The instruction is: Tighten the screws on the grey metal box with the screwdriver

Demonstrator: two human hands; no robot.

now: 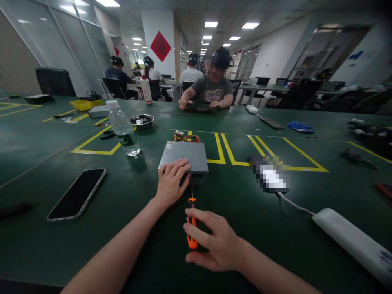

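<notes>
A grey metal computer power supply (pixel 192 155) lies on the green table, its bundle of coloured cables (pixel 186 138) at the far side. My left hand (pixel 173 179) grips its near left part, fingers over the top and thumb down by the front edge. An orange and black screwdriver (pixel 192 237) points away from me, its shaft reaching the power supply's near face. Around its handle are the bent fingers of my right hand (pixel 214 237), with the thumb lower and somewhat apart. Whether the tip sits in a screw is too small to tell.
Left stand a water bottle (pixel 127 136), a metal bowl (pixel 142 122) of small parts and a phone (pixel 78 194). Right lies a lit device (pixel 271 177), cabled to a white power strip (pixel 349 237). A person (pixel 211 87) sits across the table (pixel 137 245); more people sit behind.
</notes>
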